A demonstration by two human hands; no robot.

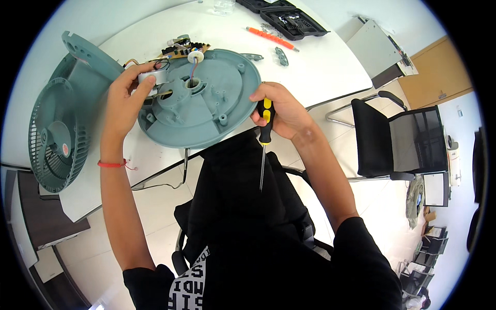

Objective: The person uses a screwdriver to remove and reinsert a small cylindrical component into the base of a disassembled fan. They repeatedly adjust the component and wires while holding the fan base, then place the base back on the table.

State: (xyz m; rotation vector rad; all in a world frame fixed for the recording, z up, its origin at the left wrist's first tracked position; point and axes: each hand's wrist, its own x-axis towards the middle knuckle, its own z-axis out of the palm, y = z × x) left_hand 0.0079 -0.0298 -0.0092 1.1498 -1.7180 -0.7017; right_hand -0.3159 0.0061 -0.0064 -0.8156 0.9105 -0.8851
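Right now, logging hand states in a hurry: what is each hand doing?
Left hand: closed on a white part at the fan base.
Right hand: closed on a screwdriver.

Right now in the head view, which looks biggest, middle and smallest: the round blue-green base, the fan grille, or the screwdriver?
1. Round blue-green base, largest.
2. Fan grille, a little smaller, though it lies near the bent rim, so this is unsure.
3. Screwdriver in the right hand, clearly smallest.

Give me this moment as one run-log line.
left hand: grips white part at fan base | right hand: holds screwdriver, tip down, off base | fan grille: left on table
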